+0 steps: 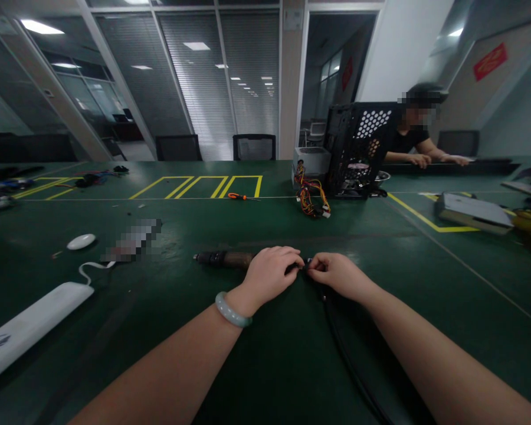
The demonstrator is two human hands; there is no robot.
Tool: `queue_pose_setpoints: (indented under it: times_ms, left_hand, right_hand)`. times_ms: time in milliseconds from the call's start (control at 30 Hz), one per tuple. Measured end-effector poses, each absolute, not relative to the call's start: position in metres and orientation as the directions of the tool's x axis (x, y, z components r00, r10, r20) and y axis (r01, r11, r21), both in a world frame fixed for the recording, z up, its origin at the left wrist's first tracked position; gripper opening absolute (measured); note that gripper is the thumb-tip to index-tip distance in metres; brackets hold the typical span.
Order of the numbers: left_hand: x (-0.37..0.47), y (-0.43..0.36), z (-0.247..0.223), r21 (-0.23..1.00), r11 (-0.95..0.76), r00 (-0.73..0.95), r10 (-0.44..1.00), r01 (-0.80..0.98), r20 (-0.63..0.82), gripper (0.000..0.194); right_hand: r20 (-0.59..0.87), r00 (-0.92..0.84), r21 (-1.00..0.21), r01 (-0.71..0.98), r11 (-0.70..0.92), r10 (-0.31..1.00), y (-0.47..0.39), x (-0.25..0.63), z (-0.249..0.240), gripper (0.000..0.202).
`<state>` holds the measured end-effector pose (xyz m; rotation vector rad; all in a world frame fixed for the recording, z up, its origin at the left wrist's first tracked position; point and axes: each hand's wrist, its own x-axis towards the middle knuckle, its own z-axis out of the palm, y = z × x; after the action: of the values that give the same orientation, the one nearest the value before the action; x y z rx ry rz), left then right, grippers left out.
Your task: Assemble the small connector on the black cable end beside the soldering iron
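Observation:
A dark electric screwdriver [230, 260] lies on its side on the green table, its tip pointing left. My left hand [269, 270] is closed over its rear part, with a pale bangle at the wrist. Close beside it, at the tool's rear end, my right hand [340, 276] pinches the end of a thick black cable [343, 348]. The cable runs from there toward the table's front edge, passing under my right forearm. My fingers hide the spot where cable and tool meet, so I cannot tell whether they are joined.
An orange screwdriver [238, 196] lies farther back. Beyond stand a power supply [312, 162] with coloured wires and a black computer case [363, 147]. A white power bank-like bar [35, 327] and a white oval object [81, 242] lie left. At right are a metal box [473, 211] and a co-worker [418, 133].

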<state>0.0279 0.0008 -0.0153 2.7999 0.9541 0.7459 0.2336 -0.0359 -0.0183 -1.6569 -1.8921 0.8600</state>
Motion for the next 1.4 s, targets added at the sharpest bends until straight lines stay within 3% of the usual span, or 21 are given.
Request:
queue_pose_setpoints:
  times_ms: [733,1400]
  left_hand:
    - [0.0289,-0.0001,-0.0139,0.253,-0.785,0.667,0.615,0.565,0.420,0.022]
    - [0.0290,0.0012,-0.0170,0.284,-0.774,0.653,0.631,0.566,0.418,0.014]
  right_hand:
    - [-0.045,-0.152,-0.730,0.680,0.071,0.987,-0.0374,0.2329,-0.0151,0.013]
    - [-0.021,-0.177,-0.739,0.666,0.104,0.984,-0.0364,0.2348,-0.0186,0.010]
